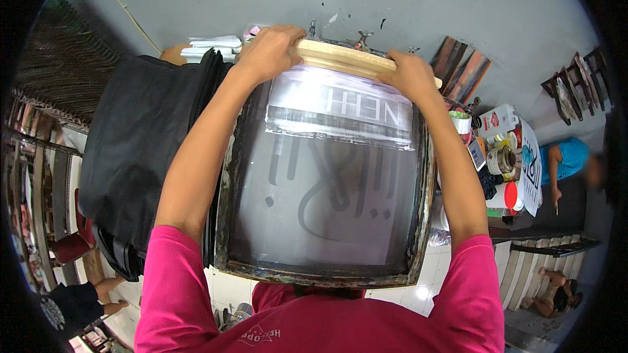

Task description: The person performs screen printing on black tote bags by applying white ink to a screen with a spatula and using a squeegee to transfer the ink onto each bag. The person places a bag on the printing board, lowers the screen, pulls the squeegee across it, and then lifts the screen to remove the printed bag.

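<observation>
A long wooden-handled squeegee lies across the far part of a screen printing frame. My left hand is closed round its left end, and my right hand grips it near the right end. White ink covers the mesh just on the near side of the squeegee, ending in a ragged edge. Below that, the grey mesh shows darker curved lettering shapes. The squeegee's lower blade edge is mostly hidden from this angle.
Stacked black fabric pieces border the frame on the left. At right, a side table carries cans, tape and bottles. More squeegees lean by the grey wall. Other people are at both sides.
</observation>
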`<state>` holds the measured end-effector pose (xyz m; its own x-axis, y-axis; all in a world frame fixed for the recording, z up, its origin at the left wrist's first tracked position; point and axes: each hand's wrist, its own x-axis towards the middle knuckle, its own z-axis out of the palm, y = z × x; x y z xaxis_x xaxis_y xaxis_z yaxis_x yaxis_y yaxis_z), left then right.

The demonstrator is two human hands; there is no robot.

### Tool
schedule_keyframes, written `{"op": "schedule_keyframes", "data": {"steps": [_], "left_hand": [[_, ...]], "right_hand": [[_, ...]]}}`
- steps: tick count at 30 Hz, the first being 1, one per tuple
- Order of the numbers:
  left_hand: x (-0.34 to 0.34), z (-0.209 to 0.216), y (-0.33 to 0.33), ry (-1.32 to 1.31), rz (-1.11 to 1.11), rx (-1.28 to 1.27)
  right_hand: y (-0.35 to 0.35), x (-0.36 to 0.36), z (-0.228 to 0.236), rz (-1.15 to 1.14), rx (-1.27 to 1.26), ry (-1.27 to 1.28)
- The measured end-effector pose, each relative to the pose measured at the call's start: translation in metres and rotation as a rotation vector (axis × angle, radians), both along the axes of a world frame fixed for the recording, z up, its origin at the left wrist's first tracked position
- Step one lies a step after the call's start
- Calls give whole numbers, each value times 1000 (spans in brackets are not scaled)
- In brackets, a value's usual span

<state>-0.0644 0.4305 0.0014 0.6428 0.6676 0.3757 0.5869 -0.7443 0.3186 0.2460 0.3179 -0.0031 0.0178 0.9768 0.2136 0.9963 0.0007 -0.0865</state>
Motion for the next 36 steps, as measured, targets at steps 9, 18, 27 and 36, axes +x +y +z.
{"op": "schedule_keyframes", "data": {"steps": [9, 18, 27, 36], "left_hand": [[0, -13, 3, 147, 20, -80], [-14, -21, -26, 35, -36, -37], [-37, -19, -77, -29, -53, -28], [-60, -19, -135, 31, -23, -88]], "right_hand": [[-20, -1, -9, -190, 6, -90], [-46, -7, -34, -60, 301, -110], [-87, -22, -35, -23, 263, -116], [-142, -47, -38, -35, 238, -60]]}}
